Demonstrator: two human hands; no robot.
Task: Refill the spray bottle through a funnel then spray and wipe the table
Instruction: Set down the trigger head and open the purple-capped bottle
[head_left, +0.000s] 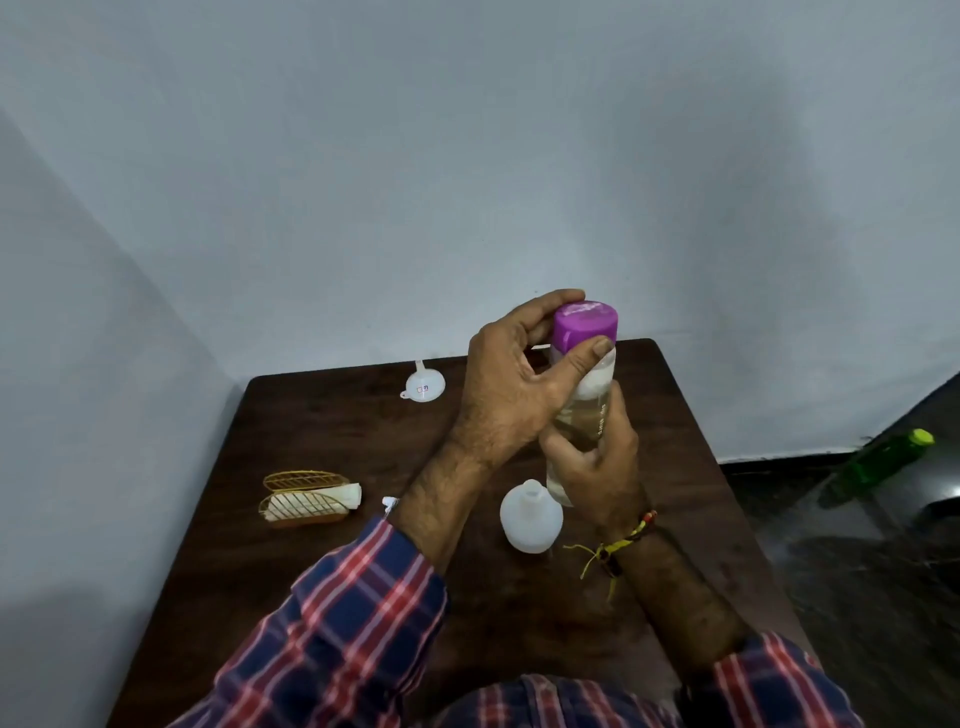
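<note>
- Right hand (597, 462): fingers wrapped round clear bottle (582, 410), held above table (322, 545).
- Left hand (519, 384): fingers pinch purple cap (584, 325).
- Spray bottle (531, 517) (uncapped): table centre.
- Funnel (423, 384): eleven o'clock from it.

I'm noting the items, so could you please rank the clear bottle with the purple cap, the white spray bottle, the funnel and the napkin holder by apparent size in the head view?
1. Clear bottle, raised in both hands, nearer the camera.
2. Napkin holder and white spray bottle: look alike.
3. Funnel, farthest back, so unsure.
</note>
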